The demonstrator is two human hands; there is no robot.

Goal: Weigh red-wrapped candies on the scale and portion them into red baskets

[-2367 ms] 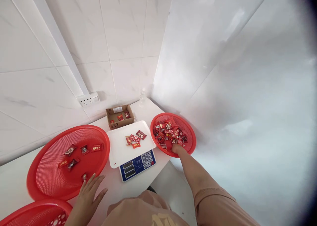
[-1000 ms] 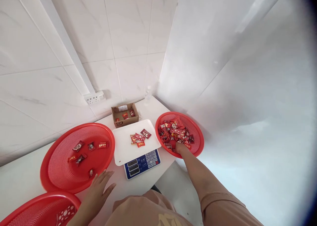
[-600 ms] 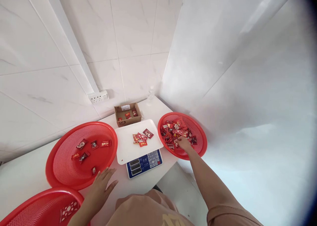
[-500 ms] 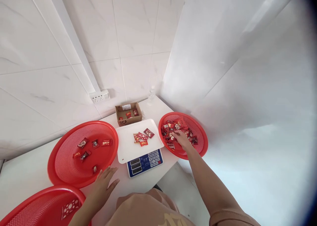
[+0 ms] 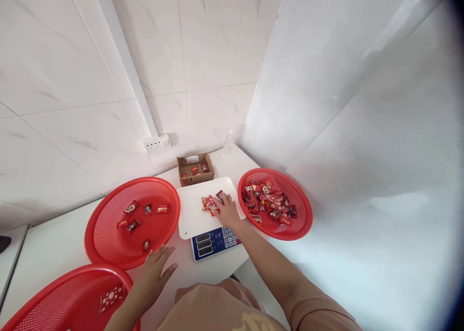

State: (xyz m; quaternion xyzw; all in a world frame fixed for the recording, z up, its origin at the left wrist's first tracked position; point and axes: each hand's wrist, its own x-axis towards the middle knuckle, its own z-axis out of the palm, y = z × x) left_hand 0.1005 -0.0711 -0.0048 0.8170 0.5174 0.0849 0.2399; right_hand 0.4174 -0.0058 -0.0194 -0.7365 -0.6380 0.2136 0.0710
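Observation:
Over the white tray (image 5: pixel 190 220) of a blue digital scale (image 5: pixel 213 244), my right hand (image 5: pixel 228 212) has its fingers spread above several red candy packets (image 5: pixel 208 203). It partly covers them, and whether a fingertip touches one I cannot tell. To the right stands a red mesh basket (image 5: pixel 308 215) heaped with wrapped candies (image 5: pixel 270 198). My left hand (image 5: pixel 154 273) is open with nothing in it, fingers apart, by the near rim of the left red basket (image 5: pixel 94 224), where several small candies (image 5: pixel 134 224) lie scattered.
A small cardboard box (image 5: pixel 195 179) with a few red packets stands behind the tray. A clear plastic bottle (image 5: pixel 228 140) is in the table's back corner. Another red basket (image 5: pixel 83 273) at lower left holds a dotted packet (image 5: pixel 111 298). A socket strip (image 5: pixel 155 143) is on the tiled wall.
My right hand has moved left, out of the right basket and over the packets on the tray. My left hand has stayed by the left basket. The view has shifted slightly.

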